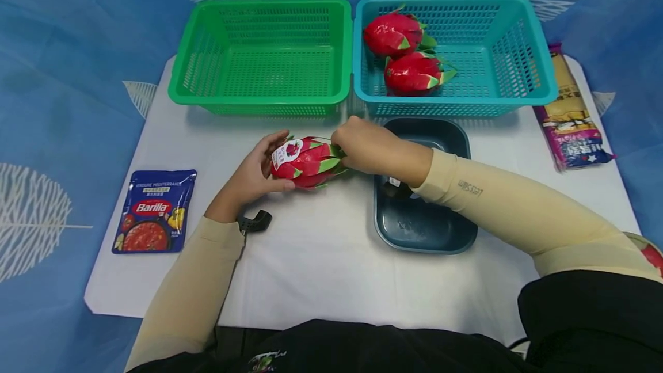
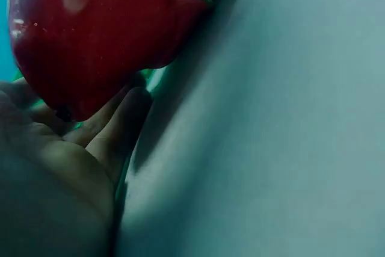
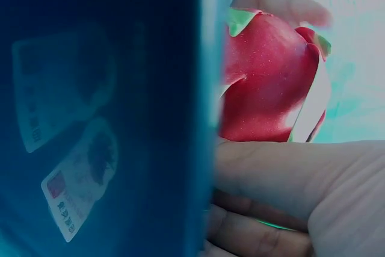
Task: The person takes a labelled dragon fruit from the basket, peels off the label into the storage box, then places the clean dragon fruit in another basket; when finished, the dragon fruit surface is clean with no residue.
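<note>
A red dragon fruit (image 1: 309,161) with green scales lies over the white table, a white oval label on its left end. My left hand (image 1: 252,172) holds that labelled end, thumb on the near side and fingers on the far side. At the leafy right end, the curled fingers of my right hand (image 1: 369,145) grip the green tips; the fingertips are hidden in the head view. From the left wrist, the dragon fruit (image 2: 102,34) appears above the palm. In the right wrist view, the dragon fruit (image 3: 271,82) shows beyond my thumb.
A dark blue tray (image 1: 425,243) sits under my right forearm; two labels (image 3: 78,179) show there in the right wrist view. Behind stand a green basket (image 1: 259,99) and a blue basket (image 1: 466,99) with two dragon fruits (image 1: 414,73). A Barilla pouch (image 1: 154,212) and noodle packet (image 1: 572,111) flank them.
</note>
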The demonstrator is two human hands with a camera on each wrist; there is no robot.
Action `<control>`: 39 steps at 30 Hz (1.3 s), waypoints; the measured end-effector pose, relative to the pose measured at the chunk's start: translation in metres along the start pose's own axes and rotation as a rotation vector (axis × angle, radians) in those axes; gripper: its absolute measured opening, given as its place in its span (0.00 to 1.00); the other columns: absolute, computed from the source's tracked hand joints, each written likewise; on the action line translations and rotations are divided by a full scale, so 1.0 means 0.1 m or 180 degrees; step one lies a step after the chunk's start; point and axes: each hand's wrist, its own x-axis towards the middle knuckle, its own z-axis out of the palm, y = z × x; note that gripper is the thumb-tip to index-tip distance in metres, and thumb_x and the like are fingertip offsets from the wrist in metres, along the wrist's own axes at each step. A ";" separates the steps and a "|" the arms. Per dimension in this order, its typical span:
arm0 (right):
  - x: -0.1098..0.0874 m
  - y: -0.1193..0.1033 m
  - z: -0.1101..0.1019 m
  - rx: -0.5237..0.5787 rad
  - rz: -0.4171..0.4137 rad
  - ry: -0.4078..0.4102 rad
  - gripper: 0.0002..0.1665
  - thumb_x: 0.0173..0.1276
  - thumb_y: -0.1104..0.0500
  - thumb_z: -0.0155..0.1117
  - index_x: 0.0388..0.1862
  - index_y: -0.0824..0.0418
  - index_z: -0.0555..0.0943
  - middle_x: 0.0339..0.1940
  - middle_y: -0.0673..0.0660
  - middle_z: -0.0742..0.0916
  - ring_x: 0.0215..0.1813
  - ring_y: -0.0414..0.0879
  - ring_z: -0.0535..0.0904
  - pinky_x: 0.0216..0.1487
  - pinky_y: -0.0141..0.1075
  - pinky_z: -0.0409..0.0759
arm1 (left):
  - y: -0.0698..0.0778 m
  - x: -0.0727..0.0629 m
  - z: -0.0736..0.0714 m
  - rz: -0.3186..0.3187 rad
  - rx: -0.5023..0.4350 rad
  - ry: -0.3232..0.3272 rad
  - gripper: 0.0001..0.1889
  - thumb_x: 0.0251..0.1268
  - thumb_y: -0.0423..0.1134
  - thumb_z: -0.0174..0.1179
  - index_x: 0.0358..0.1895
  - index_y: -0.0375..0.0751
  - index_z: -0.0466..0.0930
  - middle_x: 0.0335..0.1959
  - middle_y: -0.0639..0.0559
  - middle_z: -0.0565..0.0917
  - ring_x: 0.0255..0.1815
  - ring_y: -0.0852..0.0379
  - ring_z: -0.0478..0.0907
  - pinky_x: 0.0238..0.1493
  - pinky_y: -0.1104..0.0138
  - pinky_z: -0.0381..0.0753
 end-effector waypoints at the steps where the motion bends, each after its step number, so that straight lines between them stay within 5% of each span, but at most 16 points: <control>1: -0.01 0.00 0.00 -0.0001 0.0004 0.0005 0.15 0.65 0.62 0.79 0.50 0.63 0.90 0.40 0.56 0.90 0.43 0.50 0.83 0.44 0.44 0.87 | 0.01 -0.01 0.01 -0.0045 0.0063 -0.0052 0.55 0.54 0.34 0.82 0.82 0.33 0.54 0.77 0.40 0.63 0.77 0.46 0.61 0.72 0.62 0.70; 8: -0.03 -0.01 0.01 -0.0120 -0.0036 0.0062 0.12 0.66 0.63 0.78 0.47 0.63 0.90 0.39 0.57 0.90 0.41 0.51 0.84 0.44 0.45 0.87 | 0.01 -0.04 0.06 -0.0241 0.0405 0.0011 0.52 0.50 0.27 0.82 0.79 0.33 0.60 0.73 0.43 0.70 0.71 0.46 0.69 0.69 0.58 0.75; 19: -0.09 0.00 -0.07 0.0085 -0.0116 -0.0058 0.22 0.63 0.60 0.81 0.55 0.64 0.89 0.45 0.58 0.91 0.44 0.50 0.85 0.48 0.44 0.88 | 0.02 -0.07 0.07 -0.0138 0.0530 0.0079 0.52 0.47 0.30 0.85 0.77 0.34 0.63 0.71 0.45 0.72 0.70 0.49 0.71 0.67 0.60 0.77; 31: 0.04 -0.16 -0.29 0.0385 -0.0674 0.0451 0.18 0.74 0.58 0.71 0.59 0.65 0.88 0.53 0.59 0.90 0.55 0.51 0.84 0.57 0.42 0.84 | 0.01 -0.06 0.03 0.0108 0.0333 0.0092 0.53 0.44 0.21 0.83 0.77 0.32 0.64 0.71 0.43 0.71 0.71 0.46 0.69 0.68 0.61 0.76; 39: 0.24 -0.36 -0.26 0.0250 -0.0706 0.0377 0.17 0.76 0.54 0.70 0.57 0.63 0.89 0.52 0.57 0.89 0.57 0.49 0.81 0.57 0.40 0.83 | -0.02 -0.05 0.02 0.0147 0.0194 0.0066 0.52 0.42 0.18 0.82 0.76 0.32 0.64 0.69 0.42 0.72 0.70 0.45 0.72 0.67 0.60 0.76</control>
